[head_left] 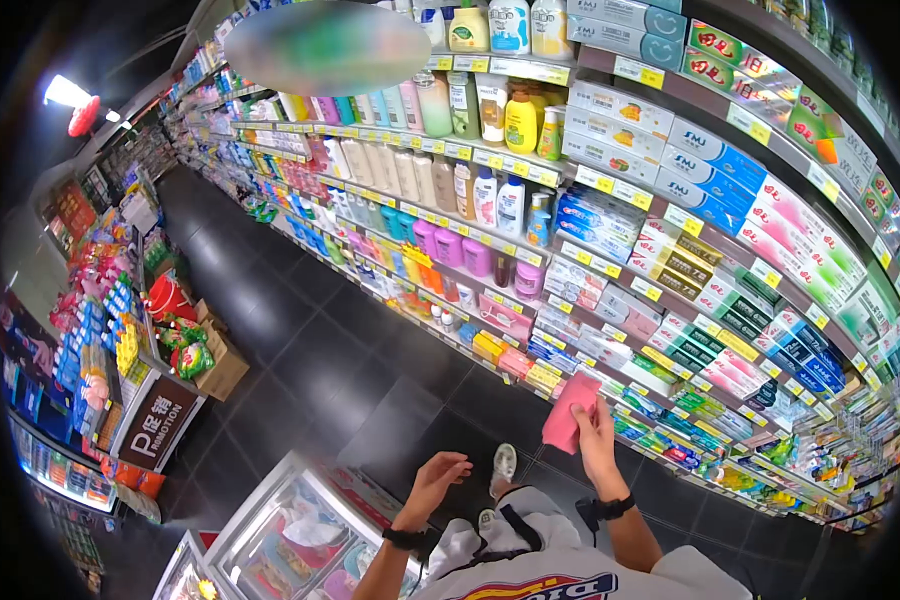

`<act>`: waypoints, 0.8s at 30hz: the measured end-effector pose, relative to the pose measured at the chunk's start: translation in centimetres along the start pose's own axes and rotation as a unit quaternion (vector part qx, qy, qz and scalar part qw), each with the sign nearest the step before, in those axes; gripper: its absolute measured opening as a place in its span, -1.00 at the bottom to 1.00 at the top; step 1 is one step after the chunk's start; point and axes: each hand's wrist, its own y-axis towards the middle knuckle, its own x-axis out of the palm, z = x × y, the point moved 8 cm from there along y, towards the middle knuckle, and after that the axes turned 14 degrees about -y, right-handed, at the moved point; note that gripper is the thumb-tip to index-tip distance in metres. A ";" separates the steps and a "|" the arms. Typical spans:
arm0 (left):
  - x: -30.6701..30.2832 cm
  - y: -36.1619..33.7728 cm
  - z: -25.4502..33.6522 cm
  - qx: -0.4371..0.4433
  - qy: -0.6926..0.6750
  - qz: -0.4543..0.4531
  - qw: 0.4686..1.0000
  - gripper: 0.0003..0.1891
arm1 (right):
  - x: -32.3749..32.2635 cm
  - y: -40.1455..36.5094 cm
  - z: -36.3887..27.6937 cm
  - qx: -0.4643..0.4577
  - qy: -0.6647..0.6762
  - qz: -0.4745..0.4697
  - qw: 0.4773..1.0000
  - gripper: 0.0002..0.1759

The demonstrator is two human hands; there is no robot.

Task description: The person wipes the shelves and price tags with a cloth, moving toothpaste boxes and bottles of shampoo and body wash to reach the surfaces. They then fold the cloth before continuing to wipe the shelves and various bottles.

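Note:
My right hand (597, 440) grips a folded pink cloth (564, 412), with the thumb lying across its face. The cloth is held up in front of the lower shelves of toothpaste boxes, apart from them. Lower and to the left, my left hand (438, 487) hangs over the floor with nothing in it, its fingers loosely bent. It is nearest to the glass-topped freezer (270, 475). Both wrists wear dark bands.
A long shelf of bottles (510, 205) and toothpaste boxes (715, 165) runs along the right side. Dark tiled floor (300, 350) forms the aisle. To the left stand a promotion counter (155, 415), a cardboard box (222, 360) and a red bucket (170, 297).

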 end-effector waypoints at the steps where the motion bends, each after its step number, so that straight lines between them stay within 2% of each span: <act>1: -1.0 0.8 0.5 0.007 0.005 0.011 1.000 -0.74 | 0.1 1.9 0.0 0.001 0.006 0.008 1.000 -0.54; 3: -2.6 2.9 1.8 0.015 0.021 0.025 0.999 -0.74 | 0.4 5.7 -0.4 -0.007 0.015 0.041 0.999 -0.55; 7: -5.4 8.3 4.2 0.025 0.032 0.035 0.999 -0.71 | 2.8 13.5 -2.8 -0.082 -0.066 0.077 0.991 -0.53; 12: -6.1 18.2 12.8 0.027 0.103 0.026 0.994 -0.69 | 7.8 22.0 -7.6 -0.131 -0.127 0.092 0.979 -0.57; 16: -5.6 26.2 19.0 0.135 0.090 -0.019 0.986 -0.75 | 12.0 26.6 -10.6 -0.154 -0.134 0.125 0.971 -0.59; 18: -3.4 28.9 22.9 0.130 0.085 -0.011 0.988 -0.79 | 12.7 28.9 -13.3 -0.162 -0.120 0.126 0.971 -0.58; 20: -3.6 32.7 25.1 0.129 0.072 -0.018 0.989 -0.79 | 12.3 30.1 -17.0 -0.245 -0.206 0.195 0.927 -0.61; 22: -2.8 36.2 27.9 0.188 0.096 -0.062 0.976 -0.75 | 11.8 30.6 -19.4 -0.286 -0.280 0.229 0.887 -0.62; 23: -2.3 38.2 29.5 0.214 0.110 -0.087 0.967 -0.73 | 11.9 30.4 -22.0 -0.354 -0.311 0.284 0.835 -0.67; 24: -2.3 40.0 31.3 0.248 0.148 -0.076 0.954 -0.68 | 11.9 30.9 -22.8 -0.345 -0.319 0.296 0.831 -0.68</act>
